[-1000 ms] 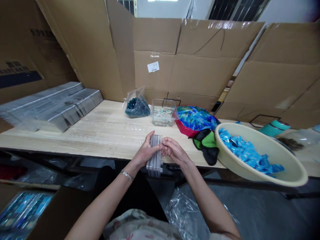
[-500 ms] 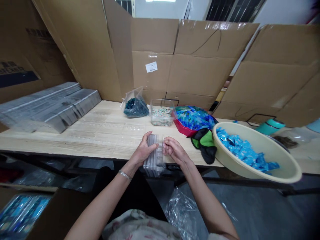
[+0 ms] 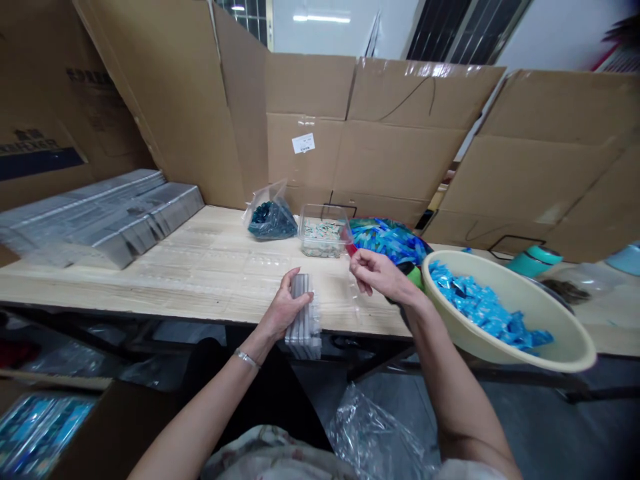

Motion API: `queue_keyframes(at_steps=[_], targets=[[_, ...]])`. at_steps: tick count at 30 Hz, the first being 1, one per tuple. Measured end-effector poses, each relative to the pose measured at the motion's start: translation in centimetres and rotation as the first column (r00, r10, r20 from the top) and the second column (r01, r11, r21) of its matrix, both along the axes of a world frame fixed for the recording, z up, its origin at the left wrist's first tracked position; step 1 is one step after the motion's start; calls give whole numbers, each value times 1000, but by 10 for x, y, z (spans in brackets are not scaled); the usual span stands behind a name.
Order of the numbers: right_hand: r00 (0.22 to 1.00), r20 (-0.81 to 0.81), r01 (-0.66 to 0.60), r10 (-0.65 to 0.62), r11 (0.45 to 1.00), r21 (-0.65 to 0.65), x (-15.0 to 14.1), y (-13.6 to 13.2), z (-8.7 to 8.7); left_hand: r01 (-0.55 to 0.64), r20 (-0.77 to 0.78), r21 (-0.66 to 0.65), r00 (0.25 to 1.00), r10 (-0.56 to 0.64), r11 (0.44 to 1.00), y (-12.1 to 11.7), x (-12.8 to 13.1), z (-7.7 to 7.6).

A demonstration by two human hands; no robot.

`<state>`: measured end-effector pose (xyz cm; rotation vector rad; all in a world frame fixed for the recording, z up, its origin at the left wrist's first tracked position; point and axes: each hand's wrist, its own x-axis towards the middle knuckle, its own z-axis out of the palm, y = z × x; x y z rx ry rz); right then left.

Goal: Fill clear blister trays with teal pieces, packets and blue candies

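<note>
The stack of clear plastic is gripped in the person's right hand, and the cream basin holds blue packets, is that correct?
Not quite: the head view shows the stack of clear plastic in the left hand; the cream basin does hold blue packets.

The stacked pieces [image 3: 303, 330] in your left hand [image 3: 286, 308], at the front edge of the desk [image 3: 215, 303], look like thin, clear, glossy plastic. A shiny, metal-looking bracelet [image 3: 247, 359] circles that wrist. Your desk has a smooth, wood-look top with a soft sheen. Along its back edge, matt cardboard panels [image 3: 390, 157] carry glossy tape [image 3: 440, 69]. Toward its right edge, the smooth plastic basin [image 3: 565, 353] holds crinkled, shiny, film-like packets [image 3: 485, 307].
</note>
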<state>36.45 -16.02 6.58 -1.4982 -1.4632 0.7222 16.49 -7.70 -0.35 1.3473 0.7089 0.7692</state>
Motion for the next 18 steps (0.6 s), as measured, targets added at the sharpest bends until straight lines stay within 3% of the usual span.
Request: queue_keyframes(at_steps=[2,5,8,12,15,18], targets=[[962,264,-69,67,998,-1,2,12,4,-24,42,-44,999,25,999,-4,-5,-3],[862,490,-138,132,990,-24,-3,38,-18,-27,131,-165,990,49,986,-13,-20,-9],[837,523,-168,160,985,-33,-16,62,-58,-19,199,-316,976,86,949,-24,-41,-14],[864,495,-156,93,984,89,-30,80,-96,-54,170,-442,975,143,895,-35,-68,-13],[873,483,-147,69,981,126,-32,88,-106,-58,164,-460,975,149,886,-38,-78,-7],[877,474,-163,82,978,133,-34,87,-99,-85,170,-449,969,178,890,-38,-80,-1]])
